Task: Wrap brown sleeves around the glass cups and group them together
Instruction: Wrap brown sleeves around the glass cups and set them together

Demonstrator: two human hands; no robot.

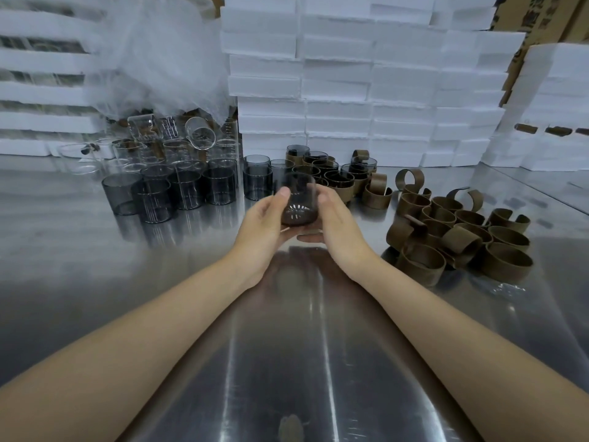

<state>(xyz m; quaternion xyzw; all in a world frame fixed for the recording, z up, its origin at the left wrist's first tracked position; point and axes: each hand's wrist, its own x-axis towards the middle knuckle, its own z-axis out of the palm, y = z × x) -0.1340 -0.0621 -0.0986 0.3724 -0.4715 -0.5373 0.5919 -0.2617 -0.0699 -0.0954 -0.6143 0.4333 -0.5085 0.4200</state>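
Over the steel table (318, 346), dead centre, I've got a smoky glass cup (299, 199) held between both hands. My left hand (264, 224) has its thumb pressed on the cup's left wall, and my right hand (334, 224) mirrors it on the right wall. The fingers of both are curled in under the base, so both hands are clamped on it. A brown sleeve (299, 218) shows round the cup's lower half; I can't tell whether its ends are joined.

Everything else, going from that cup:
- left of it, bare smoky cups (153, 199) stand upright in a tight bunch, with clear glasses (178, 145) piled behind them, a few tipped over
- just behind it and a bit right, the sleeved cups (325, 173) sit packed together
- well off to its right, loose sleeves (455, 231) lie in a heap, some curled open, some closed into rings
- far behind it, white foam boxes (350, 90) are stacked like a wall
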